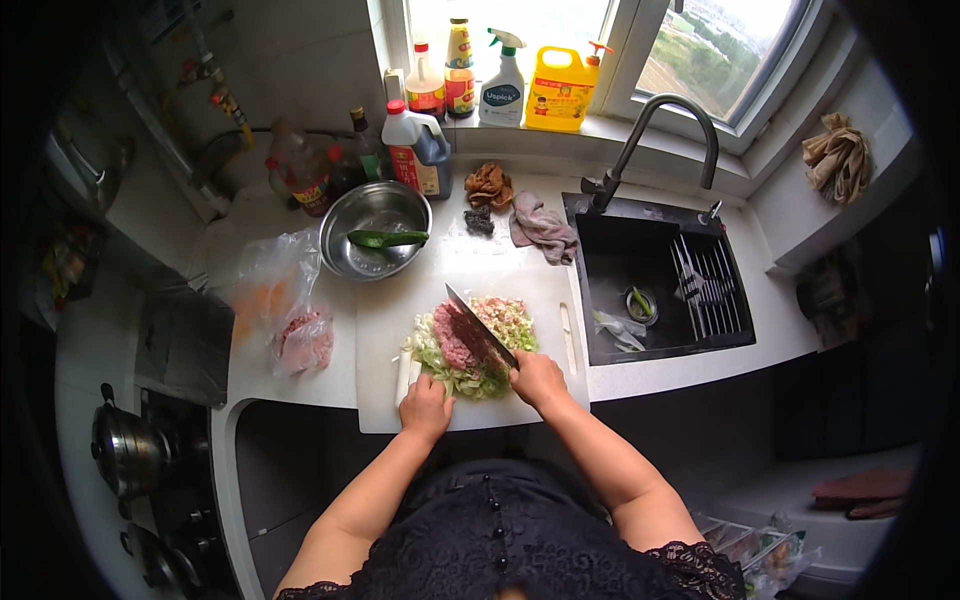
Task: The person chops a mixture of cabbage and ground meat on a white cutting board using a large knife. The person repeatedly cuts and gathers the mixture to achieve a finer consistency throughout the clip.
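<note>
On the white cutting board [385, 330], my right hand [538, 381] grips the handle of a large kitchen knife [485, 327]. The blade points up and to the left, over a heap of chopped food. Pink minced meat [456, 340] lies mid-heap, with chopped pale green vegetable [468, 383] around it and finely chopped pinkish bits [512, 318] at the far right. At the heap's near left edge, my left hand [427, 408] rests with its fingers bent and together. A white stalk [405, 372] lies beside it; what those fingers hold, if anything, is hidden.
A steel bowl [375, 265] with a green cucumber-like vegetable [388, 239] stands behind the board. Plastic bags [300, 340] of meat lie left. Rags [543, 230] sit before the black sink [655, 353]. Several bottles [417, 150] line the back; a pot [127, 452] stands far left.
</note>
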Available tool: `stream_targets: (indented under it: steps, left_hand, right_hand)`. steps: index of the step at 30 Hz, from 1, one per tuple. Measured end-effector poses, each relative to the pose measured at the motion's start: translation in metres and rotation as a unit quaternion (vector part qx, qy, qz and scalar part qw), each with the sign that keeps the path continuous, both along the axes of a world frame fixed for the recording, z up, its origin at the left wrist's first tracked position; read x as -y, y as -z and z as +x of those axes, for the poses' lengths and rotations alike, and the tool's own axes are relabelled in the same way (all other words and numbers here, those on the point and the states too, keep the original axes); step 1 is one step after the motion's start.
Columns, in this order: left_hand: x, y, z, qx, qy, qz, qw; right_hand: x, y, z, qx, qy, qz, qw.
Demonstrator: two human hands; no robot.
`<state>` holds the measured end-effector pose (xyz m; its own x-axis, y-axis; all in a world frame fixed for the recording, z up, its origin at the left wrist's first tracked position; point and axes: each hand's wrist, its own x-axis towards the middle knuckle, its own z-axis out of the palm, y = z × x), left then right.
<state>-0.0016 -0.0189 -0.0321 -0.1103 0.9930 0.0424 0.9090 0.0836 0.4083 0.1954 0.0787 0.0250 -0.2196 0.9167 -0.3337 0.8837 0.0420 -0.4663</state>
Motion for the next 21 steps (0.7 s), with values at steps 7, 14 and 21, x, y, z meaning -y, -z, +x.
stream_targets:
  steps: [7, 14, 21]
  left_hand:
    - [-0.002, -0.002, 0.001, -0.007, -0.007, -0.009, 1.0]
    - [-0.005, -0.001, 0.002, -0.01, -0.009, -0.006, 1.0]
    - [0.001, -0.003, -0.005, 0.012, -0.014, 0.006, 1.0]
  right_hand:
    - [-0.007, 0.005, 0.005, 0.0, 0.012, 0.011, 1.0]
    - [-0.014, 0.008, 0.017, 0.01, 0.01, -0.006, 1.0]
    - [-0.019, 0.014, 0.081, -0.087, -0.174, 0.282, 0.94]
